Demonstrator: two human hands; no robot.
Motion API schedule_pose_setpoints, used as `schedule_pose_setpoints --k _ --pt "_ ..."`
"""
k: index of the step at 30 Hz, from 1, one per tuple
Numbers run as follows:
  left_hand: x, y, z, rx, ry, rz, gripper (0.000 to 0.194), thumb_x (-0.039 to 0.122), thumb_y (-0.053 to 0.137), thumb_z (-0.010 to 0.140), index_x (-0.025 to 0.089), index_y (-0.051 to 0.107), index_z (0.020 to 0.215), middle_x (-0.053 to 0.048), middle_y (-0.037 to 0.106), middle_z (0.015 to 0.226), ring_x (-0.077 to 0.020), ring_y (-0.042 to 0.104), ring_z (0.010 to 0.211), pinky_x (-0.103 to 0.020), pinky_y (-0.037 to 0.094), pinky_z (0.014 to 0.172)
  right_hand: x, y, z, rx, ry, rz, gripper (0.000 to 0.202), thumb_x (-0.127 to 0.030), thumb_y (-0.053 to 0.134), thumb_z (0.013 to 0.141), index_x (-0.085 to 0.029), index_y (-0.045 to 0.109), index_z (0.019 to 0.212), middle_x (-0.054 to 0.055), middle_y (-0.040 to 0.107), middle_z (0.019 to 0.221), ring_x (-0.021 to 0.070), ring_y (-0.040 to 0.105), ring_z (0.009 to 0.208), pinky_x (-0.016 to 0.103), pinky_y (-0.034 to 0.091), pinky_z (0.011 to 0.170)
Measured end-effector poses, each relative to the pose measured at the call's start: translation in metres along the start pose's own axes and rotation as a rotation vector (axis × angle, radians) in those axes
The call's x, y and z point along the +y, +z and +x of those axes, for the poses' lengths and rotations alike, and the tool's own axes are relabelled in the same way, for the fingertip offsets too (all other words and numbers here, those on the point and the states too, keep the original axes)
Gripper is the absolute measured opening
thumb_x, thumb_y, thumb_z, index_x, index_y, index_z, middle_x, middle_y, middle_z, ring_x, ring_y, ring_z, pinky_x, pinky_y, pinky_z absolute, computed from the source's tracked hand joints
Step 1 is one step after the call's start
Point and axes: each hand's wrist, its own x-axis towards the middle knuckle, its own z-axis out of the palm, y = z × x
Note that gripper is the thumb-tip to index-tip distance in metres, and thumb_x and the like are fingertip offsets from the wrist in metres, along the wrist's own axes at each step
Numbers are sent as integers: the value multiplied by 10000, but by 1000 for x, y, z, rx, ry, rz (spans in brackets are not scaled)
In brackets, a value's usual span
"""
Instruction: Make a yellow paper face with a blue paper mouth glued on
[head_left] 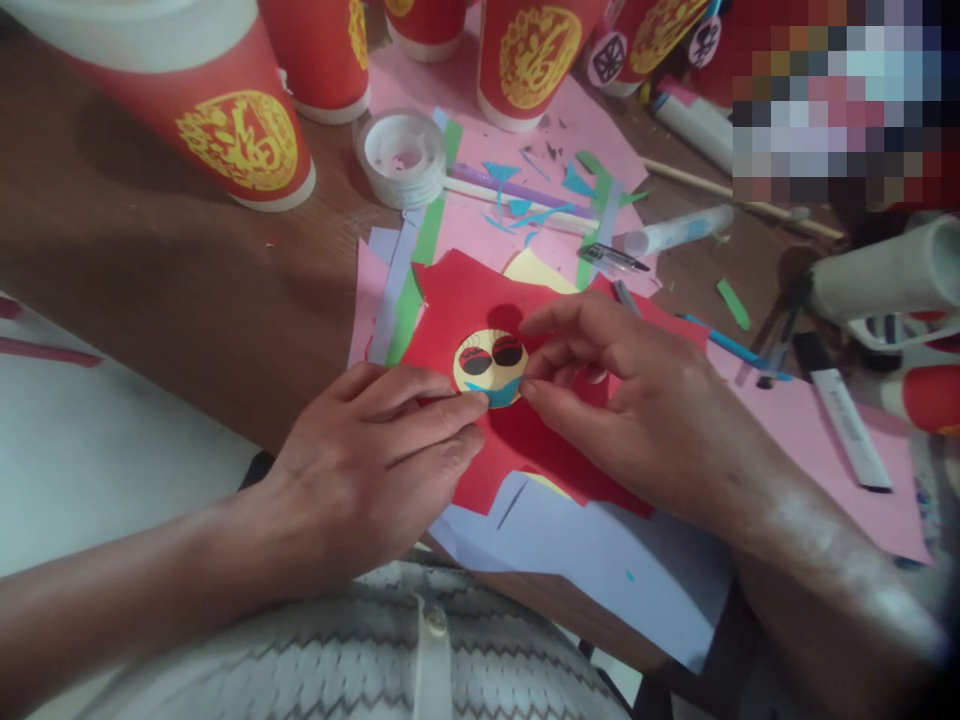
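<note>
A round yellow paper face (pixel 491 372) with dark and red eyes and a blue strip along its lower part lies on a sheet of red paper (pixel 450 310). My left hand (pixel 382 450) rests flat on the red paper, its fingertips touching the lower left edge of the face. At the face's right edge, my right hand (pixel 622 390) has its thumb and index fingertips slightly apart, with nothing visible held between them. Beneath the red sheet are lavender paper (pixel 600 560) and pink paper.
Red paper cups (pixel 247 130) stand along the back, beside a tape roll (pixel 401 155). Blue scraps, a purple pencil, a black pen (pixel 613 258) and a glue tube (pixel 679 230) lie behind the red paper. A marker (pixel 844 415) and a white mug (pixel 892 275) are at right.
</note>
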Motion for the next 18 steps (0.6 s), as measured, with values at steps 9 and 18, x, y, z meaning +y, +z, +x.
schedule_pose_setpoints --k 9,18 --pt "-1 0 -1 -10 -1 -14 149 150 577 797 184 665 913 3 699 1050 -213 581 926 -364 429 708 -1 8 1 26 -32 -158 306 -173 590 747 -185 528 1047 -21 640 714 165 610 626 278 425 536" --pt "0 -2 1 -24 6 -28 151 133 556 801 174 662 902 -11 695 1054 -220 576 929 -366 427 706 -2 5 0 40 -44 -267 251 -182 558 747 -200 531 996 -7 628 660 168 587 556 259 376 488"
